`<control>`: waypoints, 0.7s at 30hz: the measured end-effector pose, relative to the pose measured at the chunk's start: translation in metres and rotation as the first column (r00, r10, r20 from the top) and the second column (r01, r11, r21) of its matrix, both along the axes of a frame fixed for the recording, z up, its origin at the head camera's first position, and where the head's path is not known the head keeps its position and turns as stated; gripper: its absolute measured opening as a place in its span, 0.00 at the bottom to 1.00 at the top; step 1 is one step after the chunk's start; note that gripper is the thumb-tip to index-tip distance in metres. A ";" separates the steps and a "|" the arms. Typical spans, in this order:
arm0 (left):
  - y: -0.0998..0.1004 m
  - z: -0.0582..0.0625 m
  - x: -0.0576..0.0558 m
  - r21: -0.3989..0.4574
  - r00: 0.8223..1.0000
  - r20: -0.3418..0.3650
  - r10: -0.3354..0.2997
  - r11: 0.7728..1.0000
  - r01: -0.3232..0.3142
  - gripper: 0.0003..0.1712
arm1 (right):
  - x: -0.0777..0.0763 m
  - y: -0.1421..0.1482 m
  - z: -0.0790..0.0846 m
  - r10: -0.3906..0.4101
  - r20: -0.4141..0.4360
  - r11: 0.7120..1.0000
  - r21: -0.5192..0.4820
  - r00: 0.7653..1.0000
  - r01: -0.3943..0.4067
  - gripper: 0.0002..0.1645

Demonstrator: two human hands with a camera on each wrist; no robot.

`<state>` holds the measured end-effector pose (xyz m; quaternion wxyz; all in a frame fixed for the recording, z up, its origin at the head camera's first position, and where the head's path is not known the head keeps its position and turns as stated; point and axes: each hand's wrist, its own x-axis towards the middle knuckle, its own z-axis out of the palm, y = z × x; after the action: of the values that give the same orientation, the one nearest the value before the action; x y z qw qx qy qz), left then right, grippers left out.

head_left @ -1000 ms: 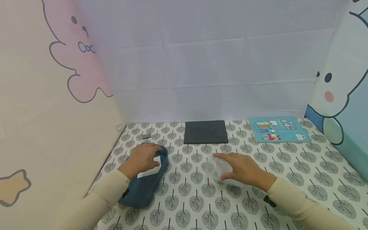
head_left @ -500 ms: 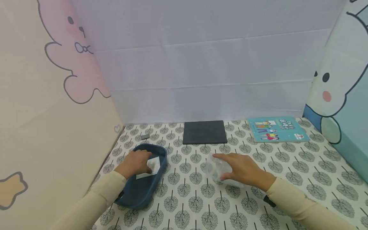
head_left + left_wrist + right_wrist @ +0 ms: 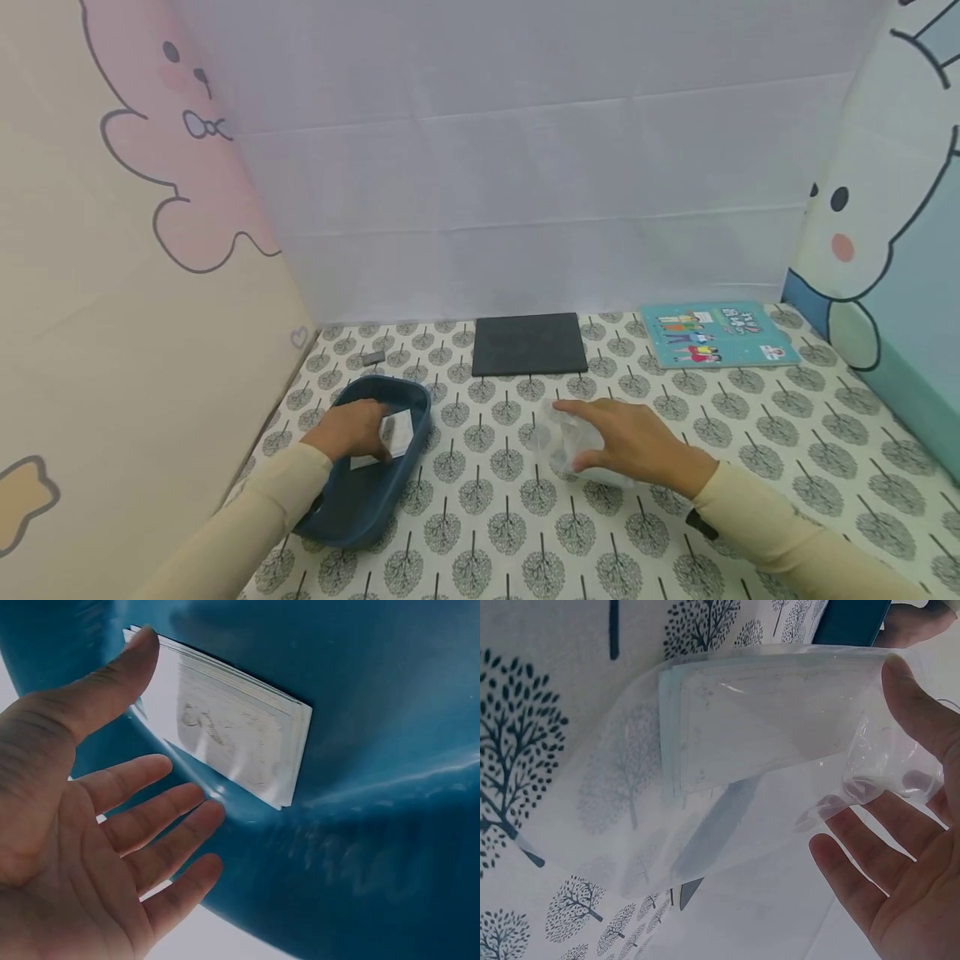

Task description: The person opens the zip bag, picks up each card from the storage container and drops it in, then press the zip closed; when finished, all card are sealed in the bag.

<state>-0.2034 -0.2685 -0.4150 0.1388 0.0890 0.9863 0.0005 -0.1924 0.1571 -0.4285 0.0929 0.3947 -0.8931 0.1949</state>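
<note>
My left hand (image 3: 351, 429) is inside a dark blue plastic basin (image 3: 369, 533) on the left of the table. In the left wrist view a stack of white cards (image 3: 232, 731) with a faint printed picture lies against the basin's blue wall. The thumb tip meets the stack's edge, while the other fingers extend loosely alongside. My right hand (image 3: 637, 446) holds a clear plastic bag (image 3: 551, 442) near the middle of the table. Through the bag, the right wrist view shows several pale, flat cards (image 3: 757, 727), with thumb and fingers around the bag's edge.
A black flat panel (image 3: 528, 343) lies at the back middle. To its right is a turquoise book (image 3: 720, 333) with cartoon figures. A small grey block (image 3: 372, 357) sits behind the basin. A tree-patterned cloth (image 3: 480, 533) covers the table, with fabric walls around it.
My left hand has moved slightly left and deeper into the basin, uncovering more of its far rim. The right hand and bag stay in place; the head view shifts slightly.
</note>
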 end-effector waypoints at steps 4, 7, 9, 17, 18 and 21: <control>0.000 -0.002 -0.002 -0.020 0.998 0.045 0.036 0.999 -0.035 0.32 | 0.000 0.001 0.001 -0.013 0.015 1.000 0.005 1.000 0.013 0.50; 0.000 -0.005 -0.001 -0.032 0.996 0.066 0.059 0.998 -0.057 0.27 | 0.000 0.002 0.001 -0.020 0.017 1.000 0.007 1.000 0.020 0.51; 0.000 -0.007 0.000 -0.035 0.997 0.059 0.058 0.998 -0.056 0.27 | 0.001 0.002 0.001 -0.022 0.016 1.000 0.007 1.000 0.022 0.51; -0.001 -0.012 0.000 -0.035 0.999 0.022 0.038 0.999 -0.037 0.24 | 0.001 0.002 0.001 -0.026 0.009 1.000 0.009 1.000 0.026 0.51; -0.002 -0.012 0.000 -0.038 0.999 0.025 0.038 0.999 -0.037 0.24 | 0.000 0.002 0.001 -0.025 0.008 1.000 0.008 1.000 0.025 0.51; -0.003 -0.014 -0.002 -0.038 0.999 0.027 0.032 0.999 -0.031 0.25 | 0.000 0.002 0.002 -0.021 0.002 1.000 0.003 1.000 0.021 0.51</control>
<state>-0.2055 -0.2717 -0.4286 0.1540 0.0710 0.9854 -0.0147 -0.1929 0.1591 -0.4269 0.0934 0.3852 -0.8975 0.1931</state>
